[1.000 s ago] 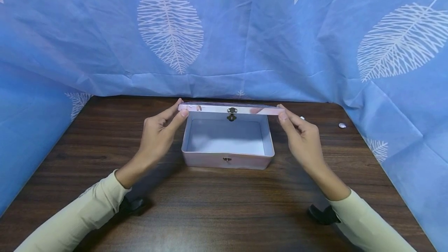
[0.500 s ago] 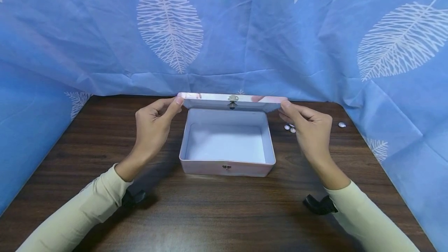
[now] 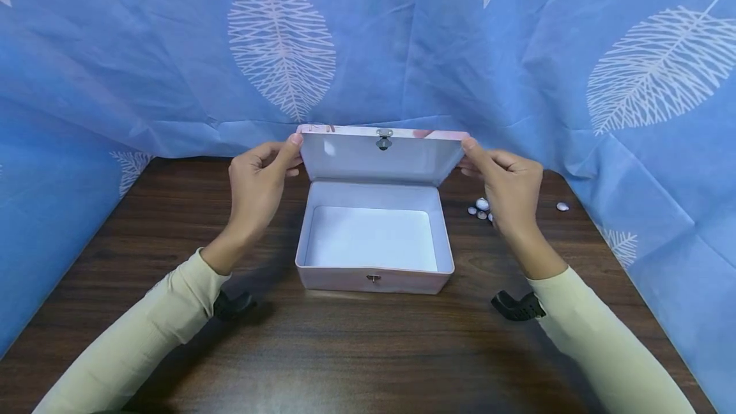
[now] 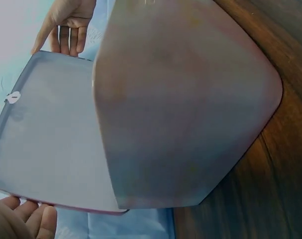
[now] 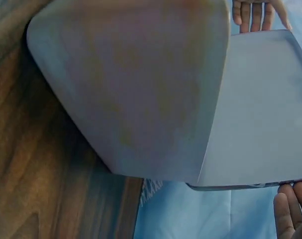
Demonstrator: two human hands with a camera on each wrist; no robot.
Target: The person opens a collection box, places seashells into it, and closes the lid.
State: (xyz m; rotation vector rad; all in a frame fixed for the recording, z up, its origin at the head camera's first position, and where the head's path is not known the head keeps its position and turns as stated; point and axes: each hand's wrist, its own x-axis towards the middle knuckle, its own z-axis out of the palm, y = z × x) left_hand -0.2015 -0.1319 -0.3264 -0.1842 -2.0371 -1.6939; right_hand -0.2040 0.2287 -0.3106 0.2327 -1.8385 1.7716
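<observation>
A pale pink tin box (image 3: pixel 374 280) with a white interior stands on the table, its hinged lid (image 3: pixel 379 155) tilted up at the back. My left hand (image 3: pixel 259 184) pinches the lid's left front corner, thumb on the edge and fingers beside it. At the opposite corner my right hand (image 3: pixel 512 190) grips the lid likewise. A metal clasp (image 3: pixel 384 139) hangs from the middle of the lid's edge, and a small catch (image 3: pixel 373 278) sits on the box front. Inside, only the bare white bottom shows. Both wrist views show the box's side wall (image 4: pixel 185 109) up close.
Several small shiny pale pieces (image 3: pixel 482 204) lie on the dark wooden table (image 3: pixel 368 350) right of the box, partly behind my right hand. Another such piece (image 3: pixel 562 207) lies farther right. A blue leaf-patterned cloth (image 3: pixel 368 50) hangs behind the table.
The lid has swung up and back from nearly level, with both hands moving along on its corners. More of the interior and the lid's underside shows. The box appears slightly nearer.
</observation>
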